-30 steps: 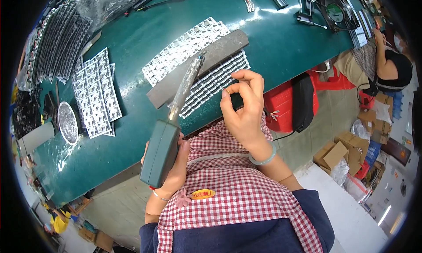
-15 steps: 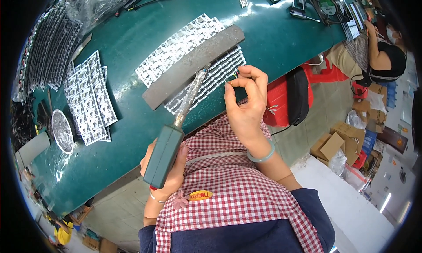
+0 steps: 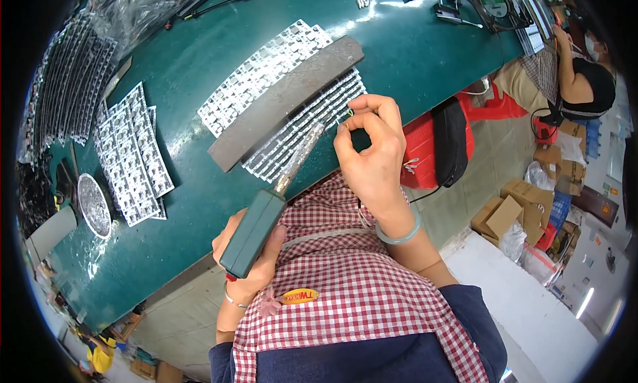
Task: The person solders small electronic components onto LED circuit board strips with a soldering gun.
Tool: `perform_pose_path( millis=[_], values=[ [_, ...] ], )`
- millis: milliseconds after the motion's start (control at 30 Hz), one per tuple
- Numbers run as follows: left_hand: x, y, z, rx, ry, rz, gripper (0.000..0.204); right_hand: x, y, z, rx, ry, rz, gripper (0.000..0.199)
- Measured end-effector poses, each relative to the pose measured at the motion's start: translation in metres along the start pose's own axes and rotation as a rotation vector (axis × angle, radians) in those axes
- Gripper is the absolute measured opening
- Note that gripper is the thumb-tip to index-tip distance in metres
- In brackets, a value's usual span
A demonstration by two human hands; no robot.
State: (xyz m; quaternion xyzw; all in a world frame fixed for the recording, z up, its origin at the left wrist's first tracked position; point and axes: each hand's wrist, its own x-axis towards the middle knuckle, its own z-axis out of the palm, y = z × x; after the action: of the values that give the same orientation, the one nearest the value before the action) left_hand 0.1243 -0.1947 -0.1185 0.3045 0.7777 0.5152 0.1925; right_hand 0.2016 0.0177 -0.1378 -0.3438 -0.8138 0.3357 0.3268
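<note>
A soldering iron point(image 3: 252, 233) with a green boxy handle is in my left hand point(image 3: 267, 260), the fingers wrapped round the handle. Its metal shaft slants up to the right, and the tip lies close to my right fingertips. My right hand point(image 3: 373, 160) pinches thin coloured wires point(image 3: 349, 114) between thumb and forefinger, above the right end of the circuit board strips point(image 3: 286, 147). Across those strips rests a grey metal bar point(image 3: 286, 100). A white circuit board panel point(image 3: 256, 74) shows from under the bar's far side. Whether tip and wires touch, I cannot tell.
More board panels point(image 3: 133, 153) lie to the left, beside a round dish point(image 3: 94, 207). A pile of dark strips point(image 3: 66, 77) and clear plastic fill the far left. A fan point(image 3: 493, 4) stands at the far right. A red stool point(image 3: 422, 150) is right of the green table point(image 3: 193, 210); another person sits beyond.
The iron's tip has moved right, off the bar's edge and nearer my right fingers. My right hand still pinches the wires. The whole view has shifted slightly.
</note>
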Motion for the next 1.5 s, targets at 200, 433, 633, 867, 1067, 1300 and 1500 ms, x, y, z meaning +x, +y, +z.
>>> perform_pose_path(
  millis=[200,433,633,867,1067,1300,1500],
  values=[
    [0.013,0.011,-0.002,0.086,-0.094,0.074,0.024,0.002,-0.003,-0.003,-0.041,-0.043,0.030,0.006],
    [0.017,0.012,0.000,0.119,-0.116,0.065,0.020,0.002,-0.003,-0.002,-0.052,-0.036,0.031,0.008],
    [0.021,0.014,0.001,0.144,-0.142,0.040,0.017,0.001,-0.001,0.000,-0.019,-0.027,0.009,0.012],
    [0.025,0.016,0.000,0.181,-0.150,0.107,0.015,0.002,-0.001,0.001,-0.038,-0.016,-0.008,0.012],
    [0.020,0.013,-0.003,0.139,-0.085,0.161,0.017,0.002,-0.002,0.001,-0.032,-0.017,0.004,0.013],
    [0.000,-0.002,-0.007,0.082,0.007,0.114,0.023,-0.001,-0.001,-0.001,-0.033,-0.037,0.005,0.011],
    [-0.003,-0.005,-0.006,0.075,-0.004,0.038,0.027,-0.009,-0.001,-0.003,0.088,0.004,0.004,0.012]
  ],
)
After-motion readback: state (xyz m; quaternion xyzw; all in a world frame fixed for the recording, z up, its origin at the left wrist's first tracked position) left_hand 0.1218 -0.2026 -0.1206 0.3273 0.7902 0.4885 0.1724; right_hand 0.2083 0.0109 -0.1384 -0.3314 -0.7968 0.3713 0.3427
